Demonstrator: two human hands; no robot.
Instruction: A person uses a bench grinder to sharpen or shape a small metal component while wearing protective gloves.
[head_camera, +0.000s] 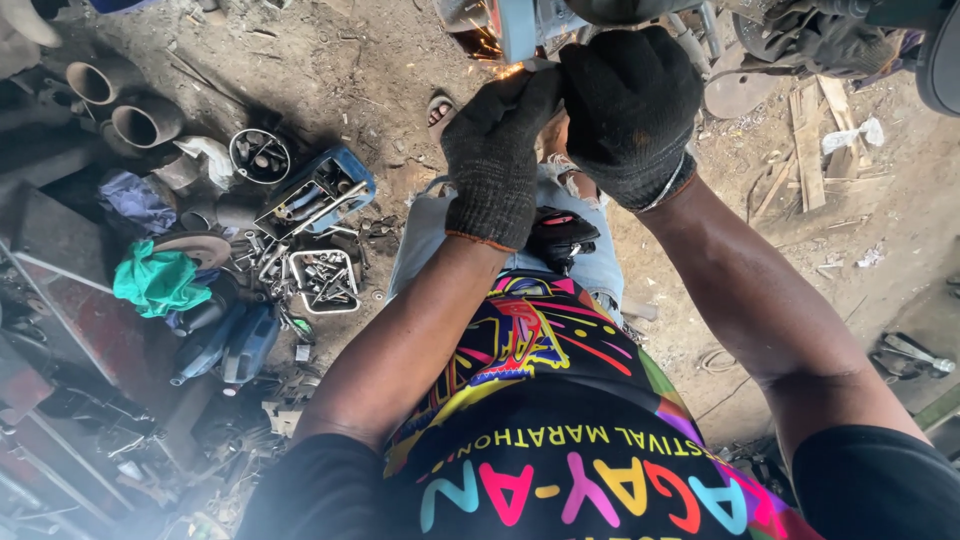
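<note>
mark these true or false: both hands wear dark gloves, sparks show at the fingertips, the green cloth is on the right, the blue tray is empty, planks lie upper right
1. Both hands wear dark knit gloves: true, left hand and right hand.
2. Sparks show by the gloved fingertips: true.
3. The green cloth lies on the right: false, it lies on the left.
4. The blue tray is empty: false, it holds metal tools.
5. Wooden planks lie on the ground upper right: true.

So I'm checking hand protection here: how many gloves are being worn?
2: a dark knit glove on the left hand and one on the right hand, both raised together at the grinder where sparks fly.
</note>
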